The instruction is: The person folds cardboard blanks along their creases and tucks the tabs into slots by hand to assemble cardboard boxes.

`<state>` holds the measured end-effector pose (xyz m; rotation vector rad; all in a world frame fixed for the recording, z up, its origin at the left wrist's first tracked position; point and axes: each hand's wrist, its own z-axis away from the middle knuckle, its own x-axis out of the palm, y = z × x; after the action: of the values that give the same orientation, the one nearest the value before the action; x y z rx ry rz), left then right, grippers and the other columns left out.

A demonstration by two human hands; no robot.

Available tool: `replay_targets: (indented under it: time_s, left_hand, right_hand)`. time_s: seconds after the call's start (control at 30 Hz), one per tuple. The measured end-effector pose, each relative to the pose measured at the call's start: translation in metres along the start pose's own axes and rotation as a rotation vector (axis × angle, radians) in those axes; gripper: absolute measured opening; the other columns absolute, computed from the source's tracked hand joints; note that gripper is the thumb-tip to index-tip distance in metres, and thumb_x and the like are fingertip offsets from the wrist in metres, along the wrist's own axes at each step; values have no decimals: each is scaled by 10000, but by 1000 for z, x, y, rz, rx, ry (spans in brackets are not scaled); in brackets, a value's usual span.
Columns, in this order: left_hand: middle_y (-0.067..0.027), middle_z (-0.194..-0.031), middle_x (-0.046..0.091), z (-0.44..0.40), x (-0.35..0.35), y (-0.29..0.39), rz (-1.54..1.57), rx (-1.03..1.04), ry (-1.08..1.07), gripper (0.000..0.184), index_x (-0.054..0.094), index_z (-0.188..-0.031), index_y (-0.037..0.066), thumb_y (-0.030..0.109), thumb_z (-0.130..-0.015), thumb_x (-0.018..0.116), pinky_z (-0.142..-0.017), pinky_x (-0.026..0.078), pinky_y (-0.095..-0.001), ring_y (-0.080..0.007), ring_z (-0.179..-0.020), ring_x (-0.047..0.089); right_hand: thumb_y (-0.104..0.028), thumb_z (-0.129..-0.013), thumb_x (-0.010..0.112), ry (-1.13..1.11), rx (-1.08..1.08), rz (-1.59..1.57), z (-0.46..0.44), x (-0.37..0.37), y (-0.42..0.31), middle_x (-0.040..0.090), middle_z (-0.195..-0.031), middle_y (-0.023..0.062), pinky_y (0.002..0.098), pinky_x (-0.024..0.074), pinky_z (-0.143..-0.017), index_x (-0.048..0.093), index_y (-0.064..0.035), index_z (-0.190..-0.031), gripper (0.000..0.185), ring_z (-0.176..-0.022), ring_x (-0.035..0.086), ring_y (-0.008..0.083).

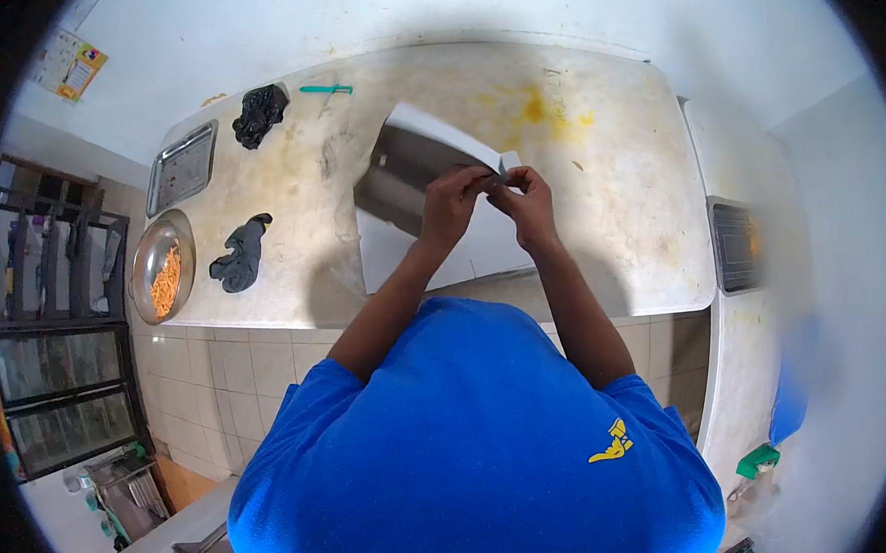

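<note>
A cardboard box (488,241), white with a grey-brown side, lies partly folded on the table in front of me. One panel of it stands raised at a slant. My left hand (451,209) pinches the upper edge of the box near a corner. Close against it, my right hand (529,213) grips a small flap at that same corner. The fingertips of both hands nearly meet there, so the exact fold between them is hidden.
Left on the stained table (628,186) lie a black plastic bag (259,117), a teal-handled tool (326,89), a dark cloth (239,256), a metal tray (182,169) and a bowl (143,271) of orange strips. Another dark tray (731,247) sits at the right.
</note>
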<state>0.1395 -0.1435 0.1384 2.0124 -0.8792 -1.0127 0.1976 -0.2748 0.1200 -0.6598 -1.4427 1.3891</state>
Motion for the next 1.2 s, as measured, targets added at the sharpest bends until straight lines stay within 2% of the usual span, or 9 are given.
replay_targets:
  time_s: [0.07, 0.2, 0.37, 0.6, 0.67, 0.7, 0.8, 0.9, 1.2]
  left_hand:
    - [-139, -864, 626, 3, 3, 0, -61, 93, -33, 158, 647, -929, 36, 15, -798, 562, -685, 487, -376, -331, -777, 609]
    - [-135, -873, 626, 18, 6, -10, -139, 54, -223, 178, 646, -945, 40, 10, -800, 547, -716, 487, -386, -312, -818, 608]
    - [-141, -915, 592, 59, 23, -47, -202, 48, -503, 241, 633, -1007, 43, 0, -789, 539, -732, 496, -388, -300, -839, 603]
    - [-124, -885, 533, 91, 32, -56, -141, 118, -507, 231, 651, -964, 68, 14, -742, 616, -706, 487, -364, -282, -795, 585]
    - [-112, -870, 532, 95, 32, -63, -180, 125, -467, 224, 656, -950, 69, 18, -733, 632, -690, 488, -357, -274, -790, 584]
    - [-109, -867, 537, 95, 32, -63, -188, 125, -480, 216, 659, -944, 68, 24, -733, 635, -686, 488, -358, -273, -790, 585]
    - [-103, -854, 557, 95, 30, -65, -200, 130, -491, 193, 663, -919, 66, 37, -729, 640, -677, 490, -364, -273, -789, 588]
    - [-103, -838, 584, 95, 29, -68, -193, 140, -470, 166, 659, -895, 59, 41, -732, 635, -661, 492, -369, -274, -780, 597]
    - [-109, -901, 621, 102, 24, -67, -177, 119, -406, 119, 636, -881, 54, 53, -762, 636, -680, 501, -364, -280, -810, 615]
  right_hand:
    - [-63, -825, 641, 8, 132, -126, 5, -4, 12, 602, -972, 92, 294, 539, -781, 506, -13, -1013, 237, -854, 628, 167]
    - [-38, -817, 636, 45, 277, -289, 31, -14, 38, 601, -950, 116, 327, 554, -760, 465, 5, -1055, 297, -850, 640, 239]
    - [-46, -856, 578, 155, 494, -390, 61, -34, 79, 580, -994, 147, 385, 517, -865, 339, -11, -1186, 409, -949, 613, 272]
    - [-91, -863, 578, 110, 670, -492, 71, -62, 127, 580, -1018, 95, 457, 501, -796, 413, -67, -1192, 369, -971, 596, 237]
    - [-102, -852, 578, 111, 650, -77, 70, -50, 100, 593, -1036, 116, 396, 508, -764, 414, -69, -1203, 388, -919, 608, 241]
    - [-107, -847, 578, 109, 635, 132, 70, -46, 88, 599, -1046, 126, 365, 512, -748, 415, -69, -1208, 398, -893, 614, 243]
    - [-121, -794, 632, -2, 135, 838, 69, -54, 83, 577, -1038, 120, 365, 501, -738, 480, -126, -1167, 402, -870, 600, 262]
    - [-148, -736, 687, -164, -285, 1054, 66, -67, 76, 539, -1033, 92, 362, 496, -741, 540, -160, -1095, 388, -888, 576, 278]
    - [-213, -701, 719, -85, -545, 1198, 63, -58, 82, 519, -924, 42, 361, 477, -677, 623, -144, -870, 206, -825, 545, 222]
